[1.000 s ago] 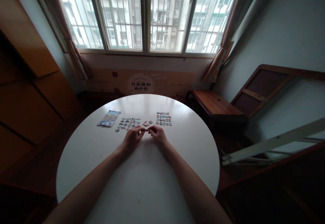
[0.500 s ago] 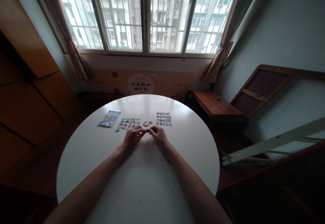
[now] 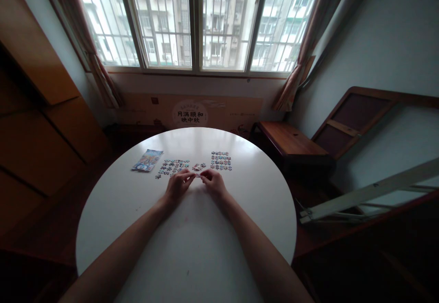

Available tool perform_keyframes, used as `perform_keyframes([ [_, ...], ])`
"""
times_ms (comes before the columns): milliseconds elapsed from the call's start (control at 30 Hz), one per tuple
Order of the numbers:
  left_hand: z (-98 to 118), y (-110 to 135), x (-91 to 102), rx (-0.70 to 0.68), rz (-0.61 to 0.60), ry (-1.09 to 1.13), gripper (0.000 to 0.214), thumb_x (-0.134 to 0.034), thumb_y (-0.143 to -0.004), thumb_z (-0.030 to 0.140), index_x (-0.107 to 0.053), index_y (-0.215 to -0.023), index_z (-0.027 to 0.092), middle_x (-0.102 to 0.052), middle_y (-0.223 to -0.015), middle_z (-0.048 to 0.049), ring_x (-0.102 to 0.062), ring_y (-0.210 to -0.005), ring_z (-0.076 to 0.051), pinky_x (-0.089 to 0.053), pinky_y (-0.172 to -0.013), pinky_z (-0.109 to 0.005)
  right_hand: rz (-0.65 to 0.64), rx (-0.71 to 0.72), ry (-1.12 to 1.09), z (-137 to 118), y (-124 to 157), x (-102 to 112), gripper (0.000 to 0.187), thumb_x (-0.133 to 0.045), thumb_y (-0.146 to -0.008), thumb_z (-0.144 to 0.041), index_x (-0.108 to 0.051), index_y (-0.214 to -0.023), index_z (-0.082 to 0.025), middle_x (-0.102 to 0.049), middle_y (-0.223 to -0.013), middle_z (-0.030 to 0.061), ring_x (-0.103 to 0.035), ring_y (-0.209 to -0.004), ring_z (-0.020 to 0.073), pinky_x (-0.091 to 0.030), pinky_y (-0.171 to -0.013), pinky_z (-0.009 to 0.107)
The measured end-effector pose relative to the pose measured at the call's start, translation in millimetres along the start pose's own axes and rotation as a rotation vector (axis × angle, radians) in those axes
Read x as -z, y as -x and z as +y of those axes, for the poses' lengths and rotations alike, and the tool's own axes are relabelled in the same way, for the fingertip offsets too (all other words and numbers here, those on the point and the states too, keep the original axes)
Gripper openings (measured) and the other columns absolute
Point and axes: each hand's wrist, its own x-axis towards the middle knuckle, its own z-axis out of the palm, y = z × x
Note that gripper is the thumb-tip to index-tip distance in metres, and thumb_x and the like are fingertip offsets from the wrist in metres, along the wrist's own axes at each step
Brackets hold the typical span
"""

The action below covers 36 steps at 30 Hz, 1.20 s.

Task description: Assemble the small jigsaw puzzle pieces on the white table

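Observation:
Between my fingertips is a small jigsaw puzzle piece [image 3: 198,175], low over the table near its middle. My left hand [image 3: 178,183] pinches it from the left, and my right hand [image 3: 214,182] pinches it from the right. Just beyond them lies a small pile of loose pieces [image 3: 199,167]. Spread-out puzzle pieces [image 3: 168,166] lie to the left, partly hidden behind my left hand. Rows of puzzle pieces [image 3: 221,160] are laid out beyond my right hand. A colourful picture sheet [image 3: 147,160] rests at the far left.
All of this sits on a round white table [image 3: 192,248]. A low wooden bench [image 3: 291,139] stands past its right edge, near a leaning wooden frame [image 3: 356,110]. Wooden cabinets [image 3: 68,129] are on the left, and a barred window [image 3: 195,24] is ahead.
The piece between my fingers has turned from a dark side to a lighter one. My hands have barely shifted, and the laid-out pieces stay put.

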Motion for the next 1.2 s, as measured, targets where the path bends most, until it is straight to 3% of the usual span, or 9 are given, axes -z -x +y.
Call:
perform_keyframes([
  [600,-3,0,-3.2,-0.012,-0.088,0.031,0.019,-0.056,-0.084,0.030,-0.071,-0.093,0.022,-0.066,-0.081,-0.0015,-0.055,-0.059,-0.009,-0.043,-0.061,-0.021,-0.056,0.162,0.302,-7,7,9,0.008,-0.060,-0.077,-0.012,-0.067,-0.075,-0.015,-0.062,-0.074,0.0035,-0.055,-0.065,0.0116,-0.044,-0.065,0.023],
  [1200,-2,-1,-3.3,-0.021,-0.128,0.017,0.015,-0.057,-0.082,0.024,-0.071,-0.086,0.021,-0.064,-0.079,-0.0017,-0.055,-0.061,-0.010,-0.042,-0.061,-0.021,-0.085,0.120,0.345,-6,7,10,0.005,-0.061,-0.075,-0.014,-0.065,-0.073,-0.015,-0.060,-0.068,0.0012,-0.051,-0.062,0.0109,-0.040,-0.060,0.022],
])
